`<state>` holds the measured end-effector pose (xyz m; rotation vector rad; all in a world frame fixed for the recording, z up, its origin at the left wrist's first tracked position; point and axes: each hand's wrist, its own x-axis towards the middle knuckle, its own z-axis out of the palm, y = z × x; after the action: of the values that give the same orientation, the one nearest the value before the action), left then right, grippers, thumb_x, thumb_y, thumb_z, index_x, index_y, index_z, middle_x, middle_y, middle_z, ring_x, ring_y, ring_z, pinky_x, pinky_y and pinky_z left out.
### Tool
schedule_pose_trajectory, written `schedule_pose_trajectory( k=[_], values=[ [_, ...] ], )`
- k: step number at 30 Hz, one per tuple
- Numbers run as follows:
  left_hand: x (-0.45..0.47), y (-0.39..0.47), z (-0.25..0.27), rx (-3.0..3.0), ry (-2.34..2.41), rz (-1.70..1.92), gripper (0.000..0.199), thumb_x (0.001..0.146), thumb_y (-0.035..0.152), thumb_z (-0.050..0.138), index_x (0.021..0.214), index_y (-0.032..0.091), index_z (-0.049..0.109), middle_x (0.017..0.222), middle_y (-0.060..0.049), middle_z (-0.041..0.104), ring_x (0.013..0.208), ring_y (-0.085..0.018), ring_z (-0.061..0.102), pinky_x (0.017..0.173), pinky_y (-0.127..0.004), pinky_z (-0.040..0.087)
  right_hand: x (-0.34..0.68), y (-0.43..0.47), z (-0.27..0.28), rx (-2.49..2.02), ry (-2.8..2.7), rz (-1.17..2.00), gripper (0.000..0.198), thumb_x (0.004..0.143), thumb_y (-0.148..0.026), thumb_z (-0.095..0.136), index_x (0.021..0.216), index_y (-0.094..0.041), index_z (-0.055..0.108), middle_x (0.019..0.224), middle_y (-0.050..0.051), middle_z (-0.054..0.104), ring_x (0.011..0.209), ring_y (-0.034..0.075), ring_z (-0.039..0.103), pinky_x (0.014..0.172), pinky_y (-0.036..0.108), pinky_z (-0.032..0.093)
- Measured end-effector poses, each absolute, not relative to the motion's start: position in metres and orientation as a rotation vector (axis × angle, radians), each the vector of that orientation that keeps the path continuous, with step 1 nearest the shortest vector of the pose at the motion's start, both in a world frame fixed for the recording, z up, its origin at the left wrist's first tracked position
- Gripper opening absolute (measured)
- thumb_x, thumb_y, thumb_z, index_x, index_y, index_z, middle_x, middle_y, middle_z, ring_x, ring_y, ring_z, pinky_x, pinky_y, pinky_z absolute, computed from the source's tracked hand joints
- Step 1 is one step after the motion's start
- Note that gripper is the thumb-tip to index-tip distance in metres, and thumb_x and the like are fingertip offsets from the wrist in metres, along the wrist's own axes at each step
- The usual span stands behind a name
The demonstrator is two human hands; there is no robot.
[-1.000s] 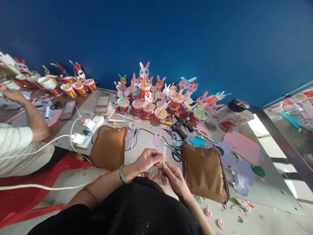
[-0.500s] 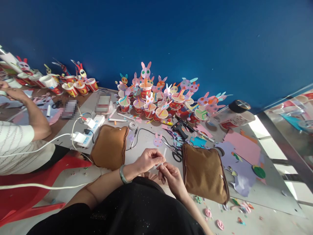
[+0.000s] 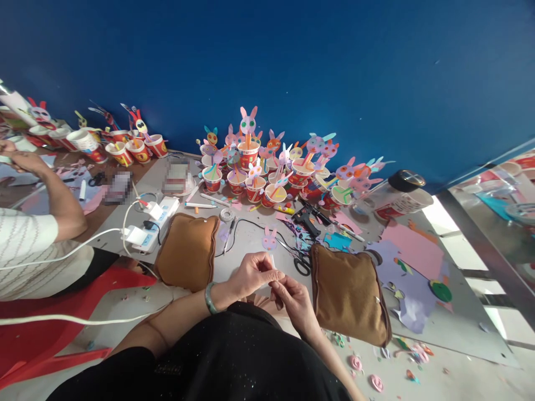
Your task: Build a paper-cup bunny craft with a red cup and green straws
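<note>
Close to my body, just above the table's front edge, my left hand (image 3: 254, 274) pinches a thin white strip (image 3: 273, 260) between thumb and fingers. The strip's upper end sticks up past the fingertips; its lower part is hidden by the fingers. My right hand (image 3: 295, 301) is closed at the same spot, its thumb and fingertips meeting the left ones on the strip. Just beyond the hands lies a flat purple paper rabbit head (image 3: 270, 240) with pink ears. Black-handled scissors (image 3: 301, 264) rest right of it, partly beside the brown cushion (image 3: 351, 295).
Several paper cups (image 3: 275, 195) with paper rabbits stand along the blue wall. A black glue gun (image 3: 308, 219) lies before them. Another brown cushion (image 3: 186, 250) and a power strip (image 3: 156, 225) are left. Purple paper (image 3: 401, 284) lies right. A co-worker's arm (image 3: 62, 195) shows far left.
The white strip has turned from leaning right to nearly upright, and less of it shows above the fingers. My fingertips have drawn together.
</note>
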<state>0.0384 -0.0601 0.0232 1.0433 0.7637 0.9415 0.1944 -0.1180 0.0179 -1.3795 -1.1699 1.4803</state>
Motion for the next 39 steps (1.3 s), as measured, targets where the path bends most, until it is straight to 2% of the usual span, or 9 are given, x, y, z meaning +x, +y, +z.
schedule_pose_trajectory(
  k=[6, 15, 20, 23, 28, 35, 39],
  values=[
    [0.041, -0.059, 0.023, 1.029, 0.772, 0.901, 0.043, 0.071, 0.048, 0.084, 0.066, 0.014, 0.060, 0.056, 0.004, 0.054, 0.051, -0.007, 0.047, 0.053, -0.022, 0.038, 0.195, -0.119, 0.018, -1.391, -1.214, 1.514, 0.049, 0.085, -0.065, 0.065, 0.076, -0.017, 0.065, 0.057, 0.000, 0.061, 0.047, 0.010, 0.048, 0.049, 0.024, 0.038],
    [0.039, -0.060, 0.023, 1.046, 0.750, 0.869, 0.041, 0.083, 0.053, 0.072, 0.079, 0.013, 0.064, 0.055, 0.004, 0.052, 0.052, -0.007, 0.048, 0.055, -0.023, 0.039, 0.197, -0.118, 0.020, -1.380, -1.330, 1.493, 0.050, 0.092, -0.064, 0.056, 0.077, -0.017, 0.065, 0.062, 0.001, 0.062, 0.050, 0.010, 0.050, 0.052, 0.024, 0.040],
    [0.037, -0.059, 0.026, 1.076, 0.746, 0.863, 0.047, 0.089, 0.058, 0.063, 0.089, 0.011, 0.068, 0.055, 0.004, 0.050, 0.053, -0.008, 0.047, 0.058, -0.023, 0.039, 0.198, -0.117, 0.027, -1.337, -1.324, 1.507, 0.044, 0.092, -0.061, 0.059, 0.087, -0.018, 0.068, 0.065, 0.000, 0.063, 0.052, 0.011, 0.050, 0.053, 0.024, 0.042],
    [0.035, -0.059, 0.032, 1.106, 0.748, 0.831, 0.050, 0.087, 0.060, 0.064, 0.091, 0.011, 0.069, 0.058, 0.002, 0.052, 0.054, -0.008, 0.047, 0.056, -0.023, 0.038, 0.198, -0.117, 0.026, -1.377, -1.335, 1.482, 0.044, 0.088, -0.061, 0.063, 0.075, -0.019, 0.065, 0.061, 0.000, 0.061, 0.051, 0.011, 0.050, 0.053, 0.025, 0.042],
    [0.033, -0.060, 0.041, 1.167, 0.779, 0.818, 0.045, 0.081, 0.058, 0.072, 0.077, 0.013, 0.066, 0.066, 0.000, 0.058, 0.058, -0.008, 0.047, 0.057, -0.022, 0.038, 0.198, -0.117, 0.020, -1.445, -1.359, 1.397, 0.046, 0.082, -0.062, 0.070, 0.065, -0.020, 0.058, 0.055, -0.001, 0.059, 0.049, 0.011, 0.048, 0.050, 0.025, 0.038],
    [0.031, -0.059, 0.035, 1.144, 0.774, 0.850, 0.042, 0.075, 0.050, 0.080, 0.069, 0.013, 0.061, 0.066, 0.000, 0.059, 0.062, -0.009, 0.050, 0.061, -0.023, 0.040, 0.194, -0.115, 0.020, -1.478, -1.471, 1.281, 0.048, 0.084, -0.060, 0.067, 0.059, -0.021, 0.052, 0.050, -0.002, 0.054, 0.050, 0.012, 0.047, 0.051, 0.025, 0.036],
    [0.032, -0.056, 0.032, 1.093, 0.800, 0.830, 0.046, 0.073, 0.055, 0.080, 0.070, 0.013, 0.064, 0.065, 0.000, 0.058, 0.059, -0.008, 0.048, 0.058, -0.023, 0.039, 0.193, -0.113, 0.021, -1.491, -1.531, 1.185, 0.048, 0.084, -0.058, 0.067, 0.059, -0.021, 0.051, 0.049, -0.003, 0.053, 0.050, 0.011, 0.046, 0.052, 0.025, 0.035]
  ],
)
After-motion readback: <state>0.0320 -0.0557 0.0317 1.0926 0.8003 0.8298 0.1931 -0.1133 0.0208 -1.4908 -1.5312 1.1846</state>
